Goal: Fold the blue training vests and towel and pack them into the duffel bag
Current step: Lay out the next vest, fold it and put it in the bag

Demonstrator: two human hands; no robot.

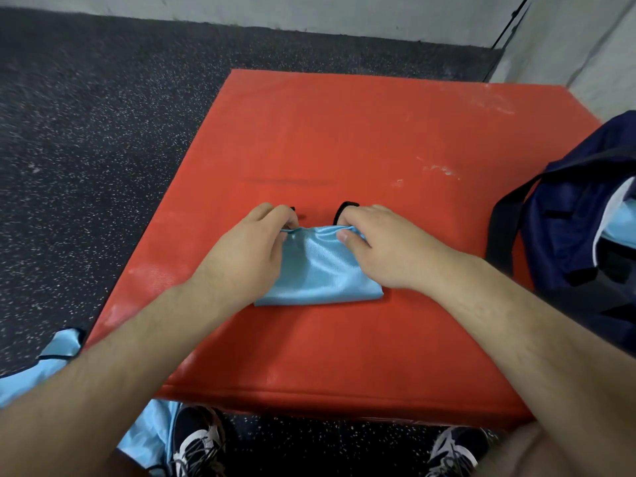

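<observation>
At six o'clock, nearest the viewer, a pair of shoes (199, 442) is seen on the speckled floor (103, 149). At eight o'clock loose blue vests (51, 359) are heaped beside the near-left corner of the red pad (344, 139); these are judged to be waiting for folding.

At the middle of the pad one vest (320, 273) is laid as a small folded packet. Its far edge is gripped at both corners. The left hand (251, 249) is curled at eleven o'clock of the packet, with cloth pinched between thumb and fingertips. The right hand (385, 246) is curled likewise at one o'clock, with its thumb pressed on the top layer. Nothing else is held. Just beyond the knuckles, black trim (344, 210) is shown lying on the pad.

The step in hand is judged to be the last fold, or the tidying, of this packet. It is done well if both corners are moved together, so that the slippery cloth is not skewed. The black trim is best tucked inside before the fold is closed, and the crease pressed flat with a palm so that it does not spring open. The packet is then best lifted from beneath.

At three o'clock the duffel bag (568, 228) is seen open at the pad's right edge, well apart from the packet, with pale blue cloth (619, 225) already inside. Whether the towel is there cannot be told. At twelve o'clock the grey wall (378, 12) is reached.
</observation>
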